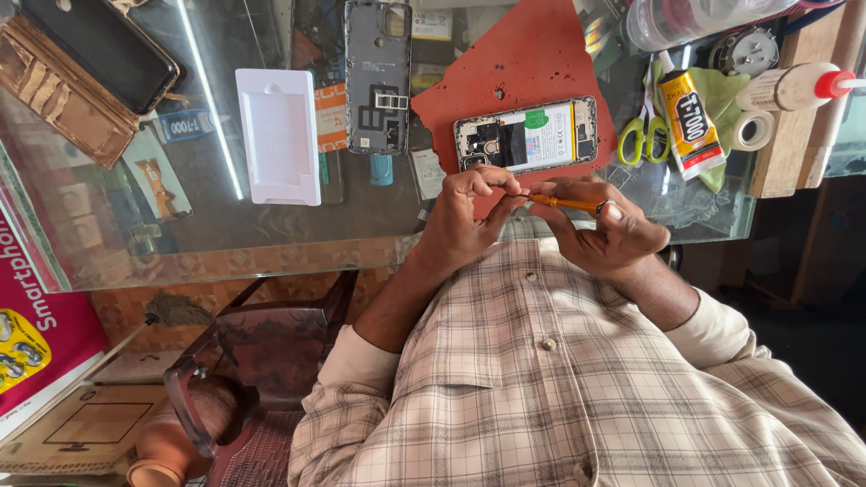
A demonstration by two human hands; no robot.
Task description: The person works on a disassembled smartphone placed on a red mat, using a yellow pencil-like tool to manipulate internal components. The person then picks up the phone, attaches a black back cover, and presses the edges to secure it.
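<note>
On the far left of the glass worktop (207, 225) lies a white plastic tray (278, 135), then a grey phone back cover (379, 77) with its inner side up. Next comes a red mat (514, 63), and on it the opened phone (526, 135), battery and board exposed.

Just below the phone my left hand (460, 221) has its grip closed, thumb and fingers pinched at the tip of a small orange-handled screwdriver (566, 204). Something tiny may sit between those fingertips, but I cannot make it out from here. My right hand (606, 236) is closed around the handle, holding the shaft nearly level. Both hands hover off the worktop, near its front edge and close to my chest.

To do this well, I judge the hands should move forward over the mat, so that anything dropped lands on red rather than glass, and the right hand should hold still while the left works.

Further right lie green-handled scissors (642, 137), a yellow glue tube (690, 113) and a tape roll (753, 131).
</note>
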